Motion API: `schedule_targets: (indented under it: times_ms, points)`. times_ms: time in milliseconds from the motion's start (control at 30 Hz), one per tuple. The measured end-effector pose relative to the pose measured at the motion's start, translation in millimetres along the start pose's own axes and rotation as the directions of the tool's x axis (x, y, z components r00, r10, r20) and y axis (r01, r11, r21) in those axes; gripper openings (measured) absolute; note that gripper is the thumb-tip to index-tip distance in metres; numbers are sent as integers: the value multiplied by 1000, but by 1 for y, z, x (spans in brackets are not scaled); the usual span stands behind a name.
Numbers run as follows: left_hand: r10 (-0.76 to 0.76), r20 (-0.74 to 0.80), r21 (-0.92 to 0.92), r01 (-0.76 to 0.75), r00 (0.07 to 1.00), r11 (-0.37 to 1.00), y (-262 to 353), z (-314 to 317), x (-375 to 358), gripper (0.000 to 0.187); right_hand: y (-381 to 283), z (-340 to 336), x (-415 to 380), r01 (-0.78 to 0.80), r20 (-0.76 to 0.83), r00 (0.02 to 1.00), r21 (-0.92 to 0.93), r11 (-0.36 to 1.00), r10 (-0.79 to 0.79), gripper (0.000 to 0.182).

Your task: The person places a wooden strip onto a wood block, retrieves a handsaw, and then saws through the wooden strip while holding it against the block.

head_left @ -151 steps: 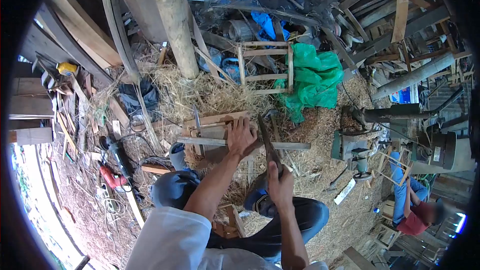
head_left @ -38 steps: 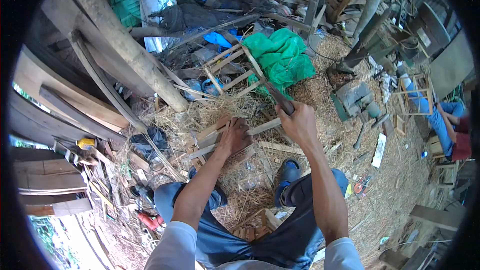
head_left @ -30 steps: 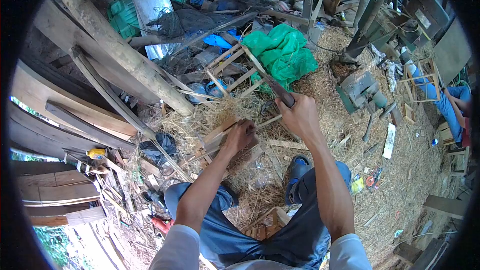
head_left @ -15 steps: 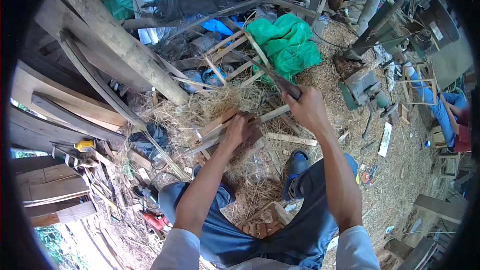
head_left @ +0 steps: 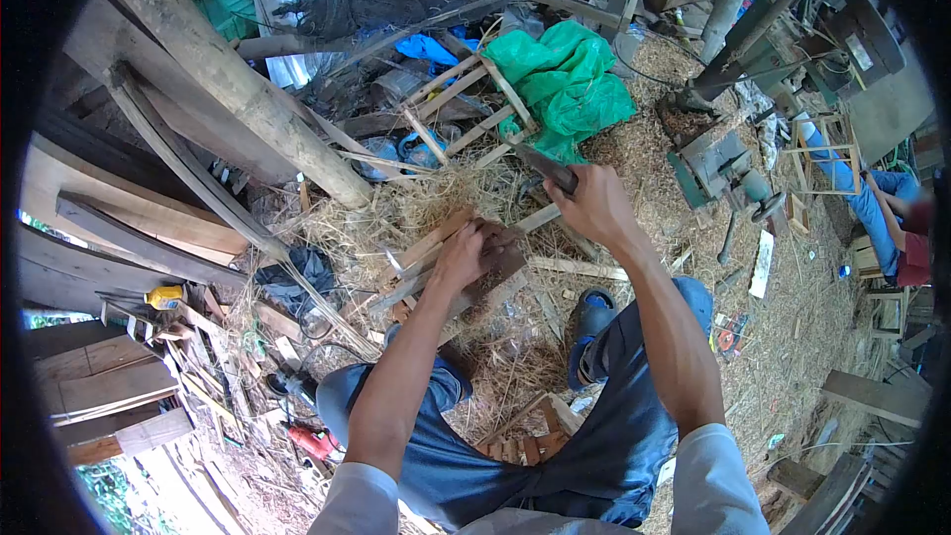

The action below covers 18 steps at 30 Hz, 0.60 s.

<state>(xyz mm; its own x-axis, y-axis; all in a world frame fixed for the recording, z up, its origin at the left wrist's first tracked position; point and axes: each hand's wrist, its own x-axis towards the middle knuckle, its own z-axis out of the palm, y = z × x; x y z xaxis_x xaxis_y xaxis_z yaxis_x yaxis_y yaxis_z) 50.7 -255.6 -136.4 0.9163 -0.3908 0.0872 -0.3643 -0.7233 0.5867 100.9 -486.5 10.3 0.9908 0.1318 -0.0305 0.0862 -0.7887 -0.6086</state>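
My right hand [head_left: 596, 203] is closed round the dark handle of a machete [head_left: 543, 166], whose blade points up and to the left. Below it, a thin wooden strip [head_left: 538, 219] slants across the work spot. My left hand [head_left: 470, 256] is closed on this strip and rests over a dark wooden block [head_left: 500, 275]. The fingertips are partly hidden. A paler piece of wood [head_left: 436, 236] lies just beyond the left hand. The blade is apart from the strip.
A slatted wooden frame [head_left: 466, 99] and a green plastic sheet [head_left: 565, 79] lie ahead. At right stand a bench vise [head_left: 713, 168] and, farther off, a seated person [head_left: 897, 218]. A round post [head_left: 238, 79] leans at left; a red power tool [head_left: 313, 441] lies below it.
My right hand and the machete have shifted slightly left and up, with the blade lower and flatter. My left hand stays on the strip.
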Motion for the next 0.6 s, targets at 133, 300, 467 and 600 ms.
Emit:
schedule_targets:
  times_ms: [133, 300, 467, 600]
  points:
    - [-100, 67, -125, 108, 993, 986, 9, -10, 4, 27, -15, -13, -4, -25, 93, 995, 34, 999, 22, 33]
    - [-16, -73, -23, 15, 997, 1000, 9, -9, 4, 22, -10, -21, -6, -21, 49, 999, 48, 999, 19, 32]
    - [-37, -96, -4, 37, 995, 999, 15, -5, 0, 24, 1, -28, -9, 20, -31, 999, 195, 981, -14, 33]
    - [-59, -54, 53, 62, 997, 997, 9, -1, -3, 31, 14, -36, -14, 10, -28, 1000, 241, 970, -3, 29]
